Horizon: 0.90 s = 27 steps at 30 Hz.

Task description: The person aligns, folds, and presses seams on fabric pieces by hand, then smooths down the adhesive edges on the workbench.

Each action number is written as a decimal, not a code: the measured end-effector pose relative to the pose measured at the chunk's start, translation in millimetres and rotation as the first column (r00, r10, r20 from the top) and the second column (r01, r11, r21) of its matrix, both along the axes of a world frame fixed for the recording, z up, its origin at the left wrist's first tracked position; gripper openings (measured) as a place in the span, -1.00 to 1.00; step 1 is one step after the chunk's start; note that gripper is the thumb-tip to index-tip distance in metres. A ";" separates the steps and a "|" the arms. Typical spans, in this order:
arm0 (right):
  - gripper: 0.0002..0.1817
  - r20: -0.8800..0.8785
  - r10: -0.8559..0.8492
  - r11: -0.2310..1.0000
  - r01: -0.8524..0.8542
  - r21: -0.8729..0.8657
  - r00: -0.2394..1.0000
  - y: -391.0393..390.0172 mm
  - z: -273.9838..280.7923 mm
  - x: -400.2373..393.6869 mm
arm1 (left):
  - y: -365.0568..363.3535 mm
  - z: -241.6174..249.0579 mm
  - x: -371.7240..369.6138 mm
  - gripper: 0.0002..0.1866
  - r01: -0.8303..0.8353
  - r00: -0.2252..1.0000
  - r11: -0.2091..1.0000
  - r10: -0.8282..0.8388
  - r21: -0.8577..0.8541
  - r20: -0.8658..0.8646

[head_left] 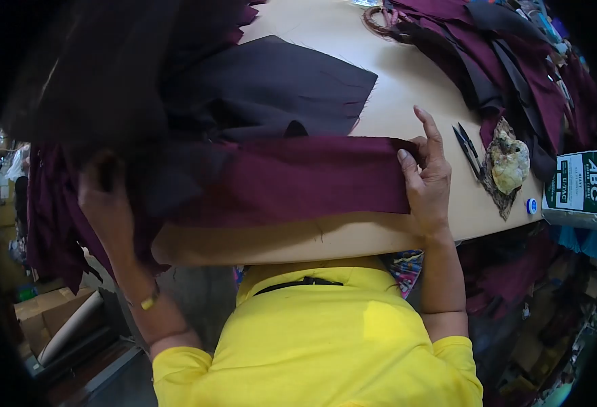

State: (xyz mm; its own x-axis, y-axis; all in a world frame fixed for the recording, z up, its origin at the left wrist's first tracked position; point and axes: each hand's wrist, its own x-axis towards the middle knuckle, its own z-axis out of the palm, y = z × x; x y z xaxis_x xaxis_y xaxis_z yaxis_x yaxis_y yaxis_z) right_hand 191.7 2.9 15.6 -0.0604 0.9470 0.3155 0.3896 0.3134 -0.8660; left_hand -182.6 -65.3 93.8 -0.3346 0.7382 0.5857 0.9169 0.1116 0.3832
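Maroon strip (291, 180) lies flat along the near edge of the table (407, 88), its long axis running left to right between my two hands. Nearest, my yellow shirt (325, 339) fills the bottom of the view. My right hand (426, 178) pins the strip's right end, thumb and fingers pinched on the corner, index finger raised and pointing away from me. My left hand (108, 203) is at the strip's other end, where the cloth hangs off the table's left side; the fingers are dim and partly hidden by fabric, so I cannot tell whether they grip it or only rest against it. A gold bracelet (150, 300) sits on that wrist. The right hand is the clearer hold, and the strip stretches away from it to the left.

Just right of my right hand lie small black snips (468, 149), then a crumpled scrap (509, 163) and a green ABC packet (576, 183) at the table's edge. Beyond the strip, a black cloth (278, 85) is spread on the table, touching or overlapping its far edge. Farther off, a pile of maroon pieces (502, 47) heaps along the right side.
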 end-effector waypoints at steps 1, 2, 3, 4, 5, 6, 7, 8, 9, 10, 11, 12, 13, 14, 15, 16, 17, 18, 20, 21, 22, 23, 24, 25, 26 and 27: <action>-0.32 0.014 0.006 1.000 -0.006 -0.010 1.000 0.3 2.8 1.2 | -15.7 -4.8 -7.1 -0.78 -0.037 0.990 0.975 0.007 -0.218 -0.139; -0.33 0.036 0.017 1.000 -0.018 0.018 0.999 -1.1 6.0 1.2 | -32.9 -12.8 -17.6 -0.79 -0.137 0.962 0.896 0.019 -0.422 -0.273; -0.33 0.059 0.027 0.998 -0.030 0.047 0.998 -3.0 9.6 1.1 | -49.0 -17.4 -23.6 -0.79 -0.255 0.916 0.768 -0.001 -0.587 -0.400; -0.34 0.081 0.034 0.996 -0.041 0.078 0.996 -4.7 12.6 0.9 | -65.9 -10.6 -19.7 -0.77 -0.218 0.847 0.798 -0.132 -0.562 -0.515; -0.36 0.118 0.038 0.987 -0.056 0.152 0.992 -7.4 14.6 1.1 | -83.1 4.0 -12.2 -0.76 -0.173 0.746 0.820 -0.253 -0.546 -0.616; -0.37 0.156 0.038 0.971 -0.073 0.226 0.987 -9.7 16.6 1.6 | -90.0 20.4 -3.5 -0.74 -0.122 0.617 0.836 -0.359 -0.535 -0.700; -0.39 0.195 0.036 0.950 -0.094 0.298 0.980 -11.7 18.5 2.2 | -86.6 46.3 15.5 -0.69 0.214 0.927 0.741 -0.359 -0.636 -0.107; -0.40 0.167 0.031 0.927 -0.091 0.364 0.986 -13.8 20.4 0.4 | -74.9 53.7 38.3 -0.69 0.568 0.821 0.650 -0.491 -0.506 0.291; -0.42 0.136 0.027 0.899 -0.083 0.431 0.990 -15.6 22.4 -3.3 | -63.2 61.2 61.2 -0.70 0.823 0.542 0.495 -0.539 -0.278 0.645; -0.44 0.103 0.021 0.865 -0.070 0.496 0.994 -17.5 24.2 -4.9 | -35.8 56.1 81.6 -0.75 0.977 0.186 0.209 -0.737 -0.042 0.650; -0.47 0.138 0.031 0.839 -0.101 0.535 0.990 -20.1 26.7 -3.7 | -18.3 49.2 115.4 -0.72 0.929 0.363 0.355 -0.809 -0.108 0.462; -0.49 0.176 0.039 0.812 -0.134 0.568 0.984 -23.8 30.0 -1.5 | -3.0 39.4 136.8 -0.68 0.855 0.518 0.500 -0.818 -0.134 0.250; -0.52 0.217 0.047 0.784 -0.170 0.596 0.975 -27.0 33.8 1.3 | 17.4 21.5 134.8 -0.67 0.822 0.567 0.521 -0.790 -0.232 0.234; -0.55 0.226 -0.014 0.764 -0.136 0.631 0.974 -28.6 37.5 5.2 | 36.3 1.1 132.8 -0.66 0.778 0.614 0.537 -0.760 -0.325 0.212; -0.57 0.230 -0.075 0.738 -0.101 0.667 0.970 -28.8 42.0 10.5 | 48.2 -13.9 123.4 -0.65 0.710 0.649 0.567 -0.758 -0.418 0.074; -0.53 0.279 -0.143 0.772 -0.069 0.632 0.950 -31.6 50.6 17.7 | 55.2 -22.5 110.8 -0.63 0.628 0.658 0.599 -0.750 -0.496 -0.073; -0.49 0.335 -0.206 0.802 -0.038 0.596 0.920 -34.2 59.4 24.9 | 56.5 -24.2 104.2 -0.62 0.619 0.665 0.628 -0.739 -0.471 -0.111; -0.51 0.322 -0.189 0.808 -0.039 0.588 0.928 -30.9 64.7 25.7 | 57.1 -25.5 98.5 -0.61 0.610 0.673 0.656 -0.725 -0.446 -0.146; -0.55 0.296 -0.152 0.817 -0.048 0.575 0.943 -11.8 70.4 24.7 | 57.3 -31.5 89.8 -0.59 0.593 0.690 0.683 -0.704 -0.426 -0.168; -0.57 0.276 -0.104 0.819 -0.074 0.568 0.956 -0.4 71.9 18.7 | 56.4 -36.5 86.7 -0.57 0.585 0.700 0.686 -0.697 -0.432 -0.157; -0.57 0.254 -0.055 0.820 -0.101 0.563 0.966 12.1 73.4 8.5 | 55.7 -38.7 82.5 -0.55 0.576 0.711 0.690 -0.688 -0.439 -0.147; -0.55 0.237 -0.006 0.901 -0.098 0.422 0.972 24.3 77.3 -0.4 | 58.7 -37.2 76.1 -0.52 0.512 0.791 0.701 -0.610 -0.497 -0.045; -0.52 0.211 0.039 0.958 -0.097 0.271 0.977 37.2 80.1 -10.1 | 63.2 -32.3 70.0 -0.61 0.435 0.867 0.751 -0.498 -0.496 0.007; -0.51 0.118 0.067 0.964 -0.095 0.249 0.991 53.6 77.1 -23.5 | 79.5 -41.2 43.4 -0.60 0.474 0.846 0.810 -0.528 -0.347 -0.078; -0.49 0.024 0.090 0.969 -0.094 0.228 0.996 69.1 74.4 -35.2 | 96.6 -47.7 1.6 -0.52 0.349 0.786 0.933 -0.346 -0.095 -0.513; -0.44 -0.048 0.192 0.945 -0.172 0.278 0.980 79.2 76.6 -41.1 | 100.7 -34.5 -4.4 -0.46 0.355 0.748 0.934 -0.259 0.038 -0.612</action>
